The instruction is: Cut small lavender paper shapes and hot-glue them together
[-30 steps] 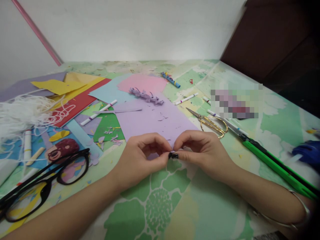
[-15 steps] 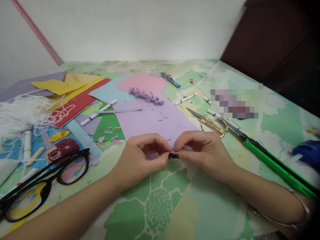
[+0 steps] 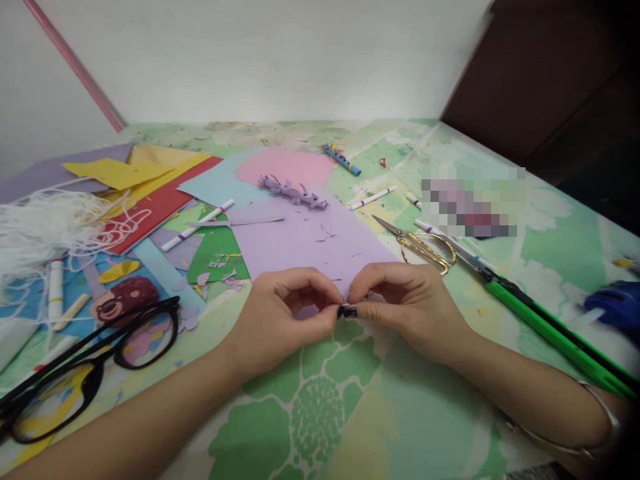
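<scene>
My left hand (image 3: 295,310) and my right hand (image 3: 405,303) meet fingertip to fingertip over the near edge of a purple paper sheet (image 3: 300,247). Both are closed in a pinch on a tiny piece of purple paper (image 3: 346,305), mostly hidden by the fingers. Beyond them, a rolled purple paper piece with curled cut bits (image 3: 293,192) lies on the sheet. Gold-handled scissors (image 3: 425,248) rest to the right, beside a green utility knife (image 3: 540,327) with its blade out.
Black-framed glasses (image 3: 93,380), a dark red bear-faced item (image 3: 125,301) and white string (image 3: 45,230) crowd the left. Coloured sheets, paper scraps and markers (image 3: 197,225) lie around. A blue paper roll (image 3: 341,160) is farther back; a blue object (image 3: 613,303) sits at the right edge.
</scene>
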